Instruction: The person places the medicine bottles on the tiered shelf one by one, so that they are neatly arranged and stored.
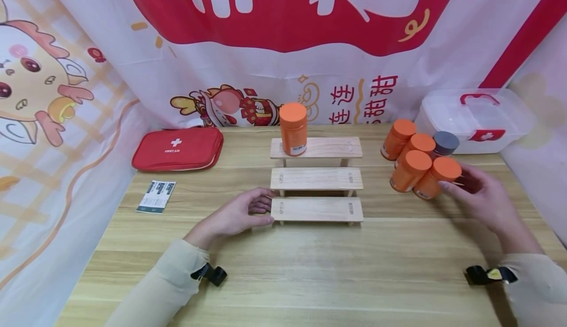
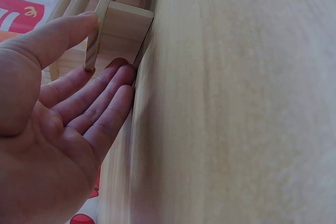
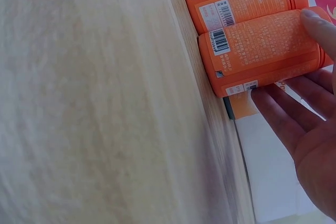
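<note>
My left hand (image 1: 239,212) pinches the left end of the lowest tier of a three-step wooden display rack (image 1: 316,210). In the left wrist view, the thumb lies on one face of the board (image 2: 106,9) and the index fingertip at its other edge. On the top tier stands an orange bottle (image 1: 294,135), upright. My right hand (image 1: 485,199) holds the front-right orange bottle (image 1: 428,185) of a cluster, thumb near the lid and fingers along its side. Beside it in the right wrist view is another orange bottle (image 3: 239,3). A grey-lidded bottle (image 1: 445,143) stands behind them.
A clear first-aid box (image 1: 447,115) with a red handle stands behind the bottles at the right. Over at the left lie a red first-aid pouch (image 1: 177,149) and a printed card (image 1: 156,196). A printed cloth (image 1: 283,81) hangs behind the table (image 1: 283,277).
</note>
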`<state>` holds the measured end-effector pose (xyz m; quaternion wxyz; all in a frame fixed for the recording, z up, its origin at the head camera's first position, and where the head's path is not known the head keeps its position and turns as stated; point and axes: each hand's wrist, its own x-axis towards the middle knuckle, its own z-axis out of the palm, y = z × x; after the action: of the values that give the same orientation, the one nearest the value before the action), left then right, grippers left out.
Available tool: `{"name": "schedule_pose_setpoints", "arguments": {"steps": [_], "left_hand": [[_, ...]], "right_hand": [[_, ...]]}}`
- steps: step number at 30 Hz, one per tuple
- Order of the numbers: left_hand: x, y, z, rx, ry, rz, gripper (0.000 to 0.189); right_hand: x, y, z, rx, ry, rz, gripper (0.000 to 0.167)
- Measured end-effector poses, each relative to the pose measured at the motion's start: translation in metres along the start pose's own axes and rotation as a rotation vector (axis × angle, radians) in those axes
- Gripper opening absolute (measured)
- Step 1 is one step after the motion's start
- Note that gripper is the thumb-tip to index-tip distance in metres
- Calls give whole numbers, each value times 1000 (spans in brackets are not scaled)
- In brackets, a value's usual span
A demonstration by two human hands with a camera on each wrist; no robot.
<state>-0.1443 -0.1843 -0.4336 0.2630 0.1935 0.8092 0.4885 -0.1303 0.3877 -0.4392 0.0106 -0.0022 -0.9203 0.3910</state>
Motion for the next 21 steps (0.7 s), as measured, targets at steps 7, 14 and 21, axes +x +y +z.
{"name": "schedule_pose_setpoints", "arguments": {"steps": [7, 14, 21], "left_hand": [[0, -1, 0, -8, 0, -1, 60], [0, -1, 0, 0, 3, 7, 59], [-1, 0, 0, -3, 0, -2, 59]], "right_hand": [[-3, -2, -2, 3, 0, 67, 76], [-6, -4, -3, 4, -8, 98, 80], [-11, -6, -3, 37, 57, 53, 76]]}}
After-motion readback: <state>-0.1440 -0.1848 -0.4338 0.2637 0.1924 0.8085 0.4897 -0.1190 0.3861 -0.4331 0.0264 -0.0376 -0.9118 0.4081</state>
